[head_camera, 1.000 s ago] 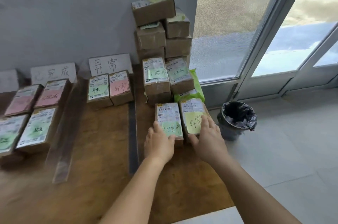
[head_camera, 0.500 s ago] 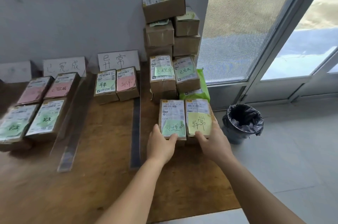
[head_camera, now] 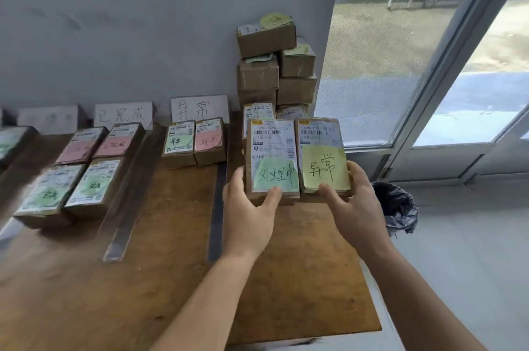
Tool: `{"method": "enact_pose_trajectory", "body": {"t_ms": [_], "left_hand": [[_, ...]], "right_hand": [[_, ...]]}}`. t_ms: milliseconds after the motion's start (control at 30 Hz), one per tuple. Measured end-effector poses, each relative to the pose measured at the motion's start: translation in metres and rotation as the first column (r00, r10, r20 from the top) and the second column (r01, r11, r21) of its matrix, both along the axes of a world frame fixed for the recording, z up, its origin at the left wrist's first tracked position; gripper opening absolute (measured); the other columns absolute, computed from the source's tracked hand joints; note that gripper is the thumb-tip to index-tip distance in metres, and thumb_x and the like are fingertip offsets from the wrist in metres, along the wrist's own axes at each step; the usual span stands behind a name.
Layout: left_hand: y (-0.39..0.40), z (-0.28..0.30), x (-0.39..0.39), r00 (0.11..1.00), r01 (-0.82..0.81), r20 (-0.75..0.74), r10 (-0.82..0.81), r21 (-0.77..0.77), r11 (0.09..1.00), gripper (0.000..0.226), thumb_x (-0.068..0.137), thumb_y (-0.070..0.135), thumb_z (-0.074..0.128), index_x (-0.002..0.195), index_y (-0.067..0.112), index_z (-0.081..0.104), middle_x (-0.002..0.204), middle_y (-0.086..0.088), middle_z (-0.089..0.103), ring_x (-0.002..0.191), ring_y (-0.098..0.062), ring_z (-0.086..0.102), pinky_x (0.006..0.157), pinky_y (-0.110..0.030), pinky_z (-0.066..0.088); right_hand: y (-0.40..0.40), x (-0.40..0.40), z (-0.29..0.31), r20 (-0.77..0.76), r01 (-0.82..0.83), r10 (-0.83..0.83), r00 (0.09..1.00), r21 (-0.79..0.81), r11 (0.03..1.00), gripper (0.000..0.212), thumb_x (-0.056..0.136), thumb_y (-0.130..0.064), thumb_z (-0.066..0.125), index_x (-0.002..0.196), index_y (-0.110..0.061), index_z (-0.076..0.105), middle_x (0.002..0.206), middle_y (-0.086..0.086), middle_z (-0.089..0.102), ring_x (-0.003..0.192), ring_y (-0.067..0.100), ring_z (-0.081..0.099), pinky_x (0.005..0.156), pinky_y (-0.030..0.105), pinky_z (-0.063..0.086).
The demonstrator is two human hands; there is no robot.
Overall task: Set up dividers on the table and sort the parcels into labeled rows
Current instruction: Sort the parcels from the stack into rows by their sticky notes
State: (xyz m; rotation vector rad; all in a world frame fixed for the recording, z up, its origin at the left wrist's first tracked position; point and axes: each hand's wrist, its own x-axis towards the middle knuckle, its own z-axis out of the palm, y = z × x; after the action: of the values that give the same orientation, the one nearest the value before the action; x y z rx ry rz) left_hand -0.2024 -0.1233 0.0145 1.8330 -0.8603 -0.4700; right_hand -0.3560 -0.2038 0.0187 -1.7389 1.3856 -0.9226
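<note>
We see a wooden counter (head_camera: pixel 171 279) against a grey wall, crossed by two clear dividers (head_camera: pixel 130 201) and (head_camera: pixel 219 207) running front to back. At the wall stand paper signs, one reading 已完成 (head_camera: pixel 123 115) and one 异常 (head_camera: pixel 199 108). Between the dividers sit two parcels (head_camera: pixel 179 144) and (head_camera: pixel 209 140) side by side; left of the left divider lie four more (head_camera: pixel 94 167). A stack of cardboard boxes (head_camera: pixel 274 64) rises in the corner behind our hands, and a bin lined with a black bag (head_camera: pixel 398 207) stands on the floor to the right, beside the glass door.

We hold two parcels up over the right end of the counter, touching edge to edge. Our left hand (head_camera: pixel 246 216) grips the parcel with the green note (head_camera: pixel 272 161): thumb on its near face, fingers (head_camera: pixel 236 179) curled round its left edge. Our right hand (head_camera: pixel 355 207) grips the parcel with the yellow note (head_camera: pixel 322 156) likewise, thumb in front, fingers round the right edge.

Both parcels have their long axis running away from us, labels facing us, notes at the near end.
</note>
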Motion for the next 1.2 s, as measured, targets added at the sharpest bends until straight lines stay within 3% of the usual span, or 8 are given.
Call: {"method": "enact_pose_trajectory", "body": {"t_ms": [67,300,500,633,800,933,1067,1200], "left_hand": [[0.005,0.009,0.002,1.000,-0.011,-0.002,0.010,-0.043,0.999,0.070,0.083,0.042,0.070,0.143,0.028,0.036,0.122,0.020,0.040,0.100,0.018,0.037,0.077,0.000,0.028],[0.034,0.030,0.026,0.998,-0.070,-0.003,0.070,-0.099,0.993,0.071,0.082,0.041,0.071,0.143,0.030,0.037,0.133,0.014,0.049,0.113,0.007,0.039,0.090,-0.013,0.028],[0.061,0.035,0.066,0.992,-0.125,-0.046,0.121,-0.095,0.988,0.070,0.082,0.044,0.070,0.142,0.033,0.035,0.135,0.012,0.050,0.121,-0.002,0.039,0.097,-0.024,0.031],[0.082,0.037,0.101,0.987,-0.146,-0.077,0.139,-0.097,0.985,0.069,0.080,0.046,0.071,0.139,0.037,0.036,0.134,0.013,0.051,0.122,-0.005,0.041,0.097,-0.026,0.035],[0.110,0.044,0.153,0.970,-0.158,-0.203,0.135,-0.102,0.982,0.068,0.079,0.043,0.073,0.135,0.045,0.034,0.121,0.018,0.058,0.121,-0.009,0.045,0.105,-0.039,0.039],[0.127,0.047,0.193,0.953,-0.139,-0.284,0.107,-0.096,0.986,0.067,0.082,0.035,0.074,0.134,0.045,0.033,0.111,0.017,0.063,0.116,-0.011,0.052,0.104,-0.040,0.041],[0.138,0.049,0.230,0.943,-0.112,-0.323,0.072,-0.105,0.988,0.071,0.084,0.028,0.072,0.140,0.039,0.031,0.117,0.011,0.062,0.116,-0.010,0.053,0.105,-0.042,0.041],[0.144,0.049,0.260,0.933,-0.116,-0.354,0.069,-0.112,0.987,0.070,0.086,0.027,0.070,0.145,0.034,0.032,0.121,0.008,0.061,0.121,-0.014,0.052,0.107,-0.048,0.040]], "right_hand": [[0.004,0.002,0.010,0.061,-0.014,0.015,0.998,-0.027,1.000,0.055,0.083,-0.035,0.067,0.133,-0.028,0.044,0.121,-0.002,0.058,0.109,0.017,0.057,0.094,0.044,0.047],[0.019,0.024,0.032,0.113,-0.080,0.082,0.990,-0.022,0.997,0.054,0.081,-0.045,0.063,0.130,-0.044,0.042,0.123,-0.015,0.055,0.093,0.013,0.064,0.083,0.048,0.052],[0.036,0.065,0.042,0.161,-0.160,0.163,0.973,-0.033,0.987,0.048,0.087,-0.032,0.063,0.130,-0.044,0.044,0.115,-0.015,0.056,0.088,0.007,0.062,0.084,0.036,0.051],[0.052,0.101,0.042,0.152,-0.193,0.193,0.969,-0.019,0.981,0.048,0.088,-0.034,0.063,0.130,-0.046,0.043,0.110,-0.014,0.053,0.082,-0.004,0.059,0.070,0.015,0.047],[0.076,0.154,0.041,0.234,-0.221,0.200,0.951,0.069,0.973,0.046,0.090,-0.034,0.060,0.126,-0.052,0.040,0.107,-0.011,0.063,0.085,0.000,0.063,0.066,0.016,0.045],[0.097,0.195,0.040,0.287,-0.204,0.167,0.943,0.103,0.974,0.044,0.091,-0.032,0.060,0.121,-0.055,0.038,0.097,-0.010,0.068,0.079,0.001,0.066,0.062,0.021,0.051],[0.114,0.231,0.036,0.322,-0.158,0.111,0.940,0.121,0.980,0.044,0.091,-0.029,0.061,0.118,-0.054,0.038,0.099,-0.006,0.066,0.079,0.009,0.067,0.063,0.029,0.059],[0.119,0.255,0.026,0.266,-0.083,0.045,0.963,0.132,0.988,0.051,0.093,-0.028,0.058,0.135,-0.041,0.032,0.115,0.001,0.063,0.099,0.015,0.062,0.068,0.028,0.056]]}}
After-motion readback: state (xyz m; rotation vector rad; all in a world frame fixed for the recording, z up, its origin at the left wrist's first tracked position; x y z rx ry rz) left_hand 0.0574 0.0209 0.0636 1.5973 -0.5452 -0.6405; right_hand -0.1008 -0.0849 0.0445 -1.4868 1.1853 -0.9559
